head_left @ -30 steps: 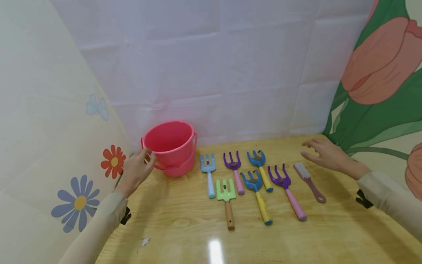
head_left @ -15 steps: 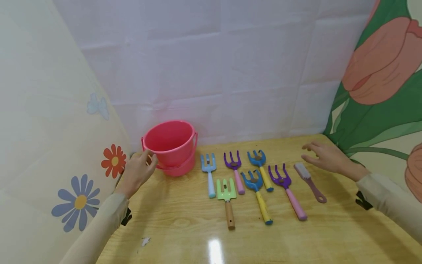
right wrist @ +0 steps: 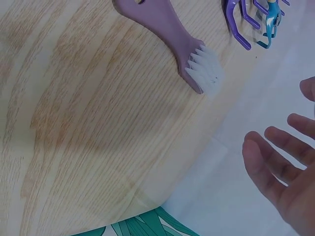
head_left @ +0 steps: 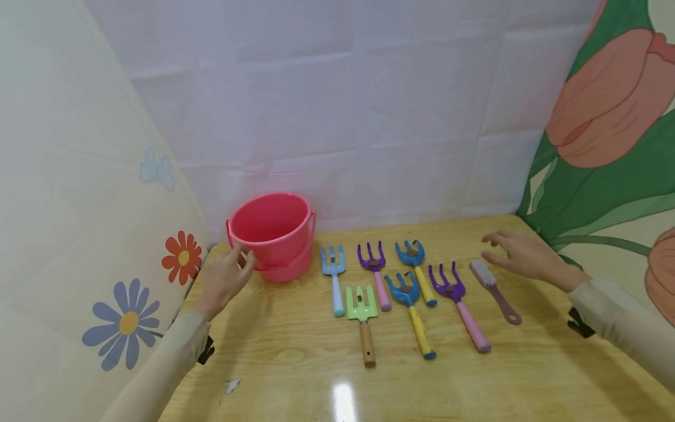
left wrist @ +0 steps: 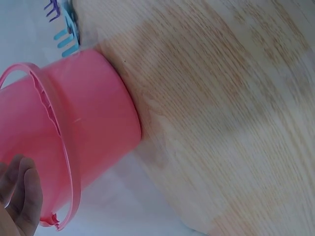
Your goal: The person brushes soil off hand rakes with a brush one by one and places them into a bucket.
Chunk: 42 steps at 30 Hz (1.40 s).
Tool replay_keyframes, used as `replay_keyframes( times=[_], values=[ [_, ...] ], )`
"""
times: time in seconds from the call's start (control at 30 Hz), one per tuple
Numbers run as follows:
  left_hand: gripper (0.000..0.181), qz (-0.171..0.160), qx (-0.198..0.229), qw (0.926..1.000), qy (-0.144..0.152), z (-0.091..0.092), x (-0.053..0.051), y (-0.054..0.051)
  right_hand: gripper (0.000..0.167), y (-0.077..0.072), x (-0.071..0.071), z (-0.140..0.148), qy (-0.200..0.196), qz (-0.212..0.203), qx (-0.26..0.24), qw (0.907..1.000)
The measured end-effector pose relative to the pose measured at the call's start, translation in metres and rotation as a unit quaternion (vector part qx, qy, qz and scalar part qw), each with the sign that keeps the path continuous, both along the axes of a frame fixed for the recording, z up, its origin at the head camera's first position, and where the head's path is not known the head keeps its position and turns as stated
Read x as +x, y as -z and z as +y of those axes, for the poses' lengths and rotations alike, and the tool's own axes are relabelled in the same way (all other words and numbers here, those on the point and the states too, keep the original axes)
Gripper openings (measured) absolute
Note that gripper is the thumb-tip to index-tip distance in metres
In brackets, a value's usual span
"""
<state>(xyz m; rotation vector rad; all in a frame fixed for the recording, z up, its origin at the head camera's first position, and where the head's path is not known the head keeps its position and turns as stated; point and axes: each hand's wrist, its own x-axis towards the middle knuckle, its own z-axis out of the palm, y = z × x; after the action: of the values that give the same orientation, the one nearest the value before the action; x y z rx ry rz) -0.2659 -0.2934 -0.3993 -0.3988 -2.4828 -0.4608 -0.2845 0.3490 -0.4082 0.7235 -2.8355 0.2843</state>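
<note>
The pink bucket [head_left: 285,249] stands upright at the back left, its handle [left wrist: 69,147] hanging down at the side. Just left of it is my left hand [head_left: 224,281], fingers loosely bent and holding nothing; whether they touch the bucket I cannot tell. My right hand [head_left: 519,257] hovers over the right side with relaxed, spread fingers and nothing in them. Nearest to it lies a mauve-handled brush [head_left: 495,291] with white bristles, which the right wrist view [right wrist: 204,71] shows up close.
Several hand forks lie mid-table: light blue [head_left: 336,281], green with a wooden handle [head_left: 366,340], two purple-and-pink, including one fork [head_left: 471,325] near the brush, and two blue-and-yellow, including one fork [head_left: 420,331] in front. A white cloth [head_left: 401,117] hangs behind.
My left hand has shifted slightly right and down, beside the bucket. The right hand stays almost where it was; the bucket, forks and brush have not moved.
</note>
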Motion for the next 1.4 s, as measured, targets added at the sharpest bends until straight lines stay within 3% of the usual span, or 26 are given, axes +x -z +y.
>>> replay_keyframes(
  times=[0.23, 0.5, 0.93, 1.2, 1.4],
  values=[
    [0.012, 0.017, 0.011, 0.9997, 0.014, 0.002, 0.0, 0.005, 0.038, 0.002, 0.0, -0.001, -0.003, -0.019, -0.008, 0.9998],
    [0.011, 0.006, 0.009, 0.9998, 0.017, 0.005, 0.0, 0.011, 0.036, 0.005, -0.001, -0.001, -0.007, -0.023, -0.009, 0.9997],
    [0.015, 0.037, 0.004, 0.9985, 0.039, 0.007, 0.0, 0.02, 0.034, 0.012, -0.004, -0.005, -0.009, -0.045, -0.003, 0.999],
    [0.016, 0.019, 0.003, 0.9992, 0.034, 0.011, 0.001, 0.023, 0.038, 0.016, -0.004, -0.005, -0.01, -0.061, 0.008, 0.9981],
    [0.016, 0.015, 0.012, 0.999, 0.04, 0.017, -0.004, 0.024, 0.039, 0.017, -0.006, -0.007, -0.011, -0.066, 0.013, 0.9977]
  ],
)
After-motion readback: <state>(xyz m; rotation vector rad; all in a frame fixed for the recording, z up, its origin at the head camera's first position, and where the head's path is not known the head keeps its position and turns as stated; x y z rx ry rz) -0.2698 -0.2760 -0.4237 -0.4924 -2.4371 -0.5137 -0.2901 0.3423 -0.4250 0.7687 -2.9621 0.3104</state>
